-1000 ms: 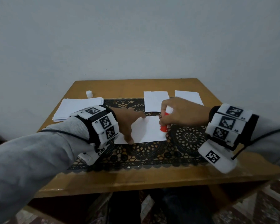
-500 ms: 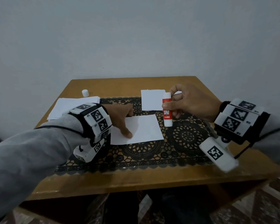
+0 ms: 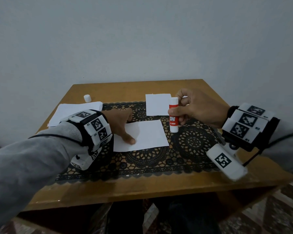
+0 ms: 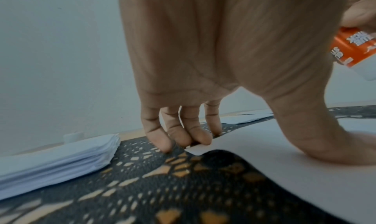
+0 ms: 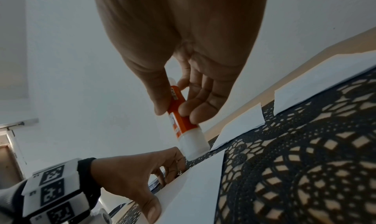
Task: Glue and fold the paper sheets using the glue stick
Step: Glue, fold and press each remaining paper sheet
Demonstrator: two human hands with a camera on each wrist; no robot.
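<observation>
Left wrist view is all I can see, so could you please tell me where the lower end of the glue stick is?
Observer: The glue stick hangs upright, its lower end beyond the right edge of the sheet, over the lace mat.
Operator: Thank you. How is it held?
Observer: The right hand pinches its red label between thumb and fingers.
Operator: Is the sheet folded yet?
Observer: No, it lies flat and unfolded under the left hand.
</observation>
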